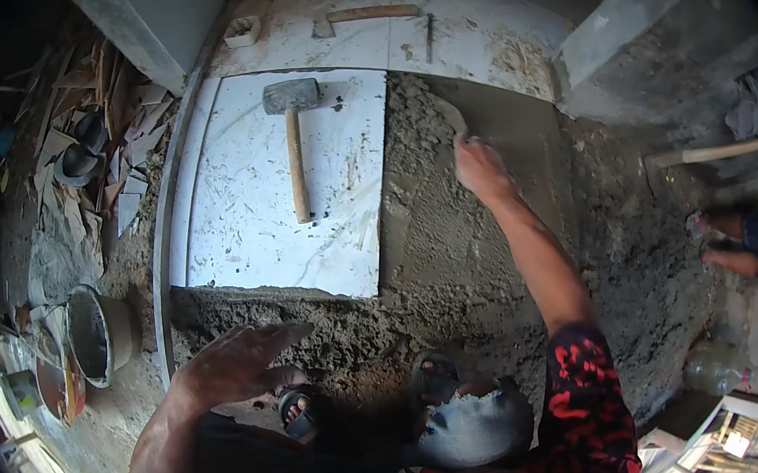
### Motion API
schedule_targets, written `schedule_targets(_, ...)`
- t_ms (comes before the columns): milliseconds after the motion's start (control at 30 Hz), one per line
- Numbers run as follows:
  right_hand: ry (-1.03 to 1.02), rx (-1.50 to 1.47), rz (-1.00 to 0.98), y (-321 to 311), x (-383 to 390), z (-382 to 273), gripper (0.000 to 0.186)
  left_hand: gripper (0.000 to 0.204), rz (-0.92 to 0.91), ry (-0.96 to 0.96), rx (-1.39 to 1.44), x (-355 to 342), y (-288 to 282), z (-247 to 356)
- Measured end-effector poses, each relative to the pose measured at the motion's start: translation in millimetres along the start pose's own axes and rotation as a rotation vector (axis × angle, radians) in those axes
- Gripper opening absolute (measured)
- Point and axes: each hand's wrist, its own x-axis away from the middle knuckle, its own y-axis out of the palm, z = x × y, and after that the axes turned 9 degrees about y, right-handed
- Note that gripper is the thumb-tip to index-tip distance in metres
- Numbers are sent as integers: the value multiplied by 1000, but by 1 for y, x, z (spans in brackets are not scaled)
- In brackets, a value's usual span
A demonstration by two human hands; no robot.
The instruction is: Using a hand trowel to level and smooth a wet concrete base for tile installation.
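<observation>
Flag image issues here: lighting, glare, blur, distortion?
Head view: rim falls to black, and the grey strip bows with the fisheye; head view: white tile is bright but its stains stay readable, mallet fairly sharp; head view: right hand looks soft, probably motion blur; head view: lower middle sits in deep shadow, while patches at lower left and right look washed out.

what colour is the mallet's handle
The handle is light brown; it shows best in the head view, the only one.
</observation>
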Motion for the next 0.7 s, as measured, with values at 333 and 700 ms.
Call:
schedule_targets(333, -90, 22, -48, 12, -23, 6, 27, 67, -35, 5, 87, -9, -2, -5)
schedule_targets(700, -79, -163, -54, -16, -1, 85, 35, 67, 1, -6, 151, 0, -3, -10)
